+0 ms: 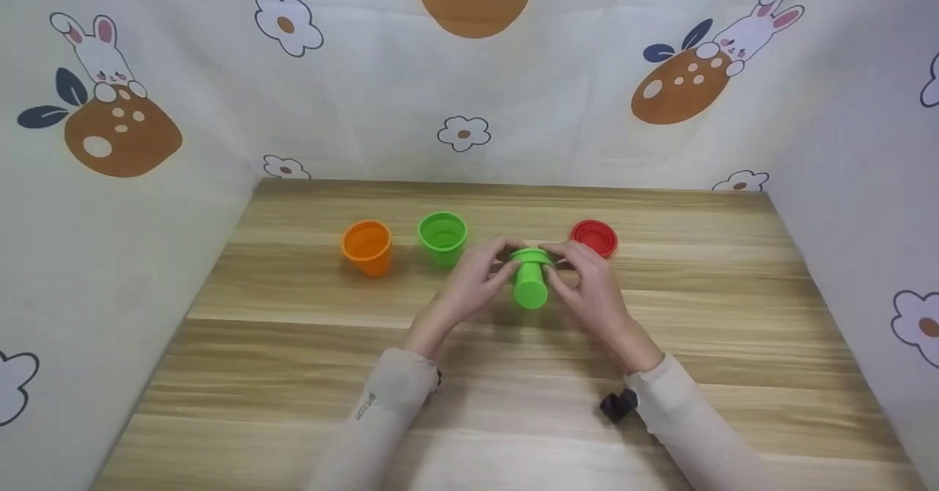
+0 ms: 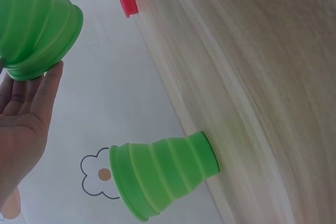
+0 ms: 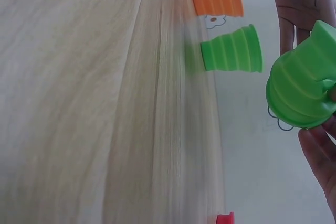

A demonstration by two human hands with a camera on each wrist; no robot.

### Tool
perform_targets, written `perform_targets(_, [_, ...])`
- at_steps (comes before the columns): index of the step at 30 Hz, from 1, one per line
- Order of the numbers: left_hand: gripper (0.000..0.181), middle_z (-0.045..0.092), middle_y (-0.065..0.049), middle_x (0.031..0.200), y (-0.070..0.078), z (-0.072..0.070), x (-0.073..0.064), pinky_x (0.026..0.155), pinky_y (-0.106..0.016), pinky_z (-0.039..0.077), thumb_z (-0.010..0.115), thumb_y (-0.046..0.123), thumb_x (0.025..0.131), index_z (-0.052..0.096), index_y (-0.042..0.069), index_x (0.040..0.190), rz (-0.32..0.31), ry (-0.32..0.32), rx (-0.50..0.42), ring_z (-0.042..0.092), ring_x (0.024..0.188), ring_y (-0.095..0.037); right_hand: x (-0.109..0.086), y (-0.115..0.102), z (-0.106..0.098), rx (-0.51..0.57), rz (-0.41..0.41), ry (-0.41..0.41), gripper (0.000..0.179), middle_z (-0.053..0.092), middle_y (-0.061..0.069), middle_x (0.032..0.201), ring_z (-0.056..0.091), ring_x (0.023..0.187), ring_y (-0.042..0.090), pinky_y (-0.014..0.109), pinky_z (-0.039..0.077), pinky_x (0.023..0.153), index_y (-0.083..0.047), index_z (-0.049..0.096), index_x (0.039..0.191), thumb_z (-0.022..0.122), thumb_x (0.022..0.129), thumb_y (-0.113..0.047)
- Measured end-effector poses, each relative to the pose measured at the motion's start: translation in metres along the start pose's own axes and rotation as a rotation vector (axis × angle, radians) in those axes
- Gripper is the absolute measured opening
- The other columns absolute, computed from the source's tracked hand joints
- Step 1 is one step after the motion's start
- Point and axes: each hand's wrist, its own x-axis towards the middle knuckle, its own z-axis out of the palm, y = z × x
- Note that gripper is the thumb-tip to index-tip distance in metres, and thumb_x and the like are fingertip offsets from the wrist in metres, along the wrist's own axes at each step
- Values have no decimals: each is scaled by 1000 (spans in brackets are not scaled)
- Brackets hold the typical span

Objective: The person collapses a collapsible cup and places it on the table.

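Both hands hold one green collapsible cup above the table, its base tipped toward the head camera. My left hand grips its rim from the left, and my right hand grips it from the right. In the right wrist view the held cup has ribbed walls, bent in at one side near the fingers. A second green cup stands upright to the left of the hands, with an orange cup beside it. Just beyond my right hand a red collapsed cup lies flat.
The wooden table has a patterned cloth hanging behind it and at both sides. A black wrist device sits at the right sleeve.
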Motion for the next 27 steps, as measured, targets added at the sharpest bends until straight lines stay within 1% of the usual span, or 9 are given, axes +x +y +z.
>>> perform_targets(4, [27,66,-16,123,0,0,-1,98,-28,56,54,12,102,58,0,125,-2,20,-27,65,115,-26,-1,1,-1,50,41,-24,30,71,9,105,71,95,22,32,62,83,-3,68,119,70,89,-3])
perform_targets(9, [26,65,-17,123,1,-1,-1,98,-28,56,54,11,101,58,-1,125,-4,30,-51,64,114,-26,-1,3,-1,123,58,-22,30,70,14,105,72,92,29,43,62,80,1,67,118,69,88,-1])
perform_targets(12, [26,65,-17,123,1,-1,-1,98,-28,56,54,11,101,58,-1,125,-8,33,-53,64,114,-26,-1,2,0,146,60,-8,29,70,14,105,72,92,30,46,62,79,1,67,117,70,88,1])
perform_targets(16, [27,64,-17,123,0,0,0,98,-28,56,54,11,101,58,-1,125,-18,33,-56,63,114,-26,-1,2,0,140,59,4,28,71,12,103,71,92,27,42,63,80,0,68,116,70,89,1])
perform_targets(23, [26,62,-18,124,0,1,-1,96,-27,57,52,10,102,57,-1,125,-32,22,-75,62,113,-29,-1,-1,1,95,60,24,24,71,11,102,71,93,24,31,62,81,1,69,113,68,89,2])
perform_targets(27, [27,62,-17,124,1,1,-1,96,-29,57,53,10,102,56,-1,126,-40,12,-87,62,113,-29,0,-2,1,68,37,41,22,71,10,99,72,90,23,30,63,79,1,69,110,69,88,3])
